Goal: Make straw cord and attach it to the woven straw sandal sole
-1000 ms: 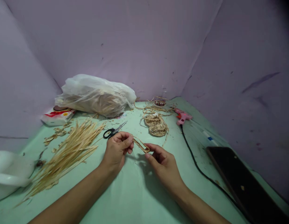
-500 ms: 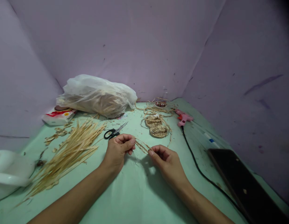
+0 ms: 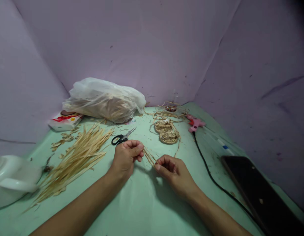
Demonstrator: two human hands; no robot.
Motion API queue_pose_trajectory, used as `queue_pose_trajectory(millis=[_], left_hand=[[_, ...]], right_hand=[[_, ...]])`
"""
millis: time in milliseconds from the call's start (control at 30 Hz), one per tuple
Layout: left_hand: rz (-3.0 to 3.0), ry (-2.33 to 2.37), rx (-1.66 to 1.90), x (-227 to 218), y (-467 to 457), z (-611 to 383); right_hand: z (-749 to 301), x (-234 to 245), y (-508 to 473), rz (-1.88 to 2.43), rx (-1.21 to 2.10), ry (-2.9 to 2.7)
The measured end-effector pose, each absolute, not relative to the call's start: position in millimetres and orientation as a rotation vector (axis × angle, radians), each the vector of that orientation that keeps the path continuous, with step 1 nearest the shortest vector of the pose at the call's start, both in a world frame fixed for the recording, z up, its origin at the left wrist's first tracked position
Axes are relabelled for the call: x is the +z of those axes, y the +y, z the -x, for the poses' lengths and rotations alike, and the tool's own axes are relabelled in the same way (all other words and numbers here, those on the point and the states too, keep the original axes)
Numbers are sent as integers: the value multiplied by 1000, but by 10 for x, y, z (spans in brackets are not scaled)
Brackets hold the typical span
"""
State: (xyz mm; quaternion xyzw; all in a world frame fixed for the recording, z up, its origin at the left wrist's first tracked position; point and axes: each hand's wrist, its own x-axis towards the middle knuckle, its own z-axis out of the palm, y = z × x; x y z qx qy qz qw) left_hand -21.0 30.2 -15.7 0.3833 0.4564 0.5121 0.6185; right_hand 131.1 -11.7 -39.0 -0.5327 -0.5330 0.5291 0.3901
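Note:
Thin tan twisted cord (image 3: 149, 157) runs in several strands between my two hands. My left hand (image 3: 128, 155) pinches one end between thumb and fingers. Lower and to the right, my right hand (image 3: 173, 172) pinches the other end. Black-handled scissors (image 3: 122, 137) lie just beyond my left hand, their blades pointing away to the right. Past my right hand rests a coiled piece of braided cord (image 3: 168, 132), with a loose strand trailing down toward that hand. A bundle of flat dry straw strips (image 3: 80, 160) is spread to the left of my left hand.
A white plastic bag (image 3: 105, 101) and a red-and-white box (image 3: 65, 122) stand at the back left. At left is a white jug (image 3: 15, 183). A pink glue gun (image 3: 195, 124) with a black cord (image 3: 211, 182) and a dark phone-like slab (image 3: 257, 193) lie on the right.
My right hand has shifted slightly down, and the strands between my hands now look straighter and closer together. The whole view has shifted a little.

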Motion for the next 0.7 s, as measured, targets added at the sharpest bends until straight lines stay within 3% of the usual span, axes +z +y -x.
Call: queue_pose_trajectory(millis=[300, 700], left_hand=[[-882, 988, 967, -148, 152, 135], [-879, 987, 899, -237, 105, 106]], right_hand=[[-1396, -106, -169, 1226, 1154, -1255], [-1320, -223, -161, 933, 2022, -605]])
